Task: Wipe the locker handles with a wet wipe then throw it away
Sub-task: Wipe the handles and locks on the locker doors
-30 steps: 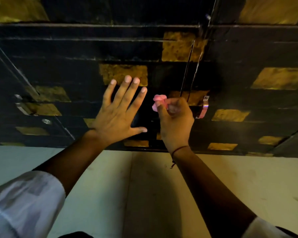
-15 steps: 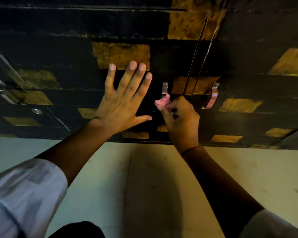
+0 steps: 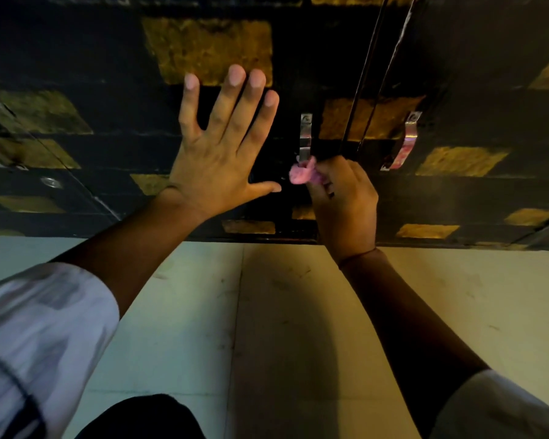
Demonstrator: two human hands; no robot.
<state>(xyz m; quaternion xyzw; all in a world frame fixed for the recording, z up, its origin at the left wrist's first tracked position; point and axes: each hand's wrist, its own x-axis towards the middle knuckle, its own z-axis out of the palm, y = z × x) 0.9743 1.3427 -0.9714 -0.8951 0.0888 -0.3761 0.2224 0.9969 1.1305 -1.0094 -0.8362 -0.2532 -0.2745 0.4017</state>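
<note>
A dark locker front with gold patches (image 3: 457, 74) fills the upper half of the view. Two metal handles sit on it: a left handle (image 3: 305, 136) and a right handle (image 3: 406, 144), either side of the door gap. My right hand (image 3: 346, 204) pinches a crumpled pink wet wipe (image 3: 302, 174) against the lower end of the left handle. My left hand (image 3: 222, 147) lies flat with spread, straight fingers on the left door, beside that handle.
A pale tiled floor (image 3: 203, 312) runs below the lockers. At the far left is another locker door with a small round lock (image 3: 49, 182). The doors' meeting edges (image 3: 366, 74) run up between the two handles.
My right hand has slid the wipe down the left handle, baring its upper part. The view has drawn closer to the lockers. My left hand stays flat on the door.
</note>
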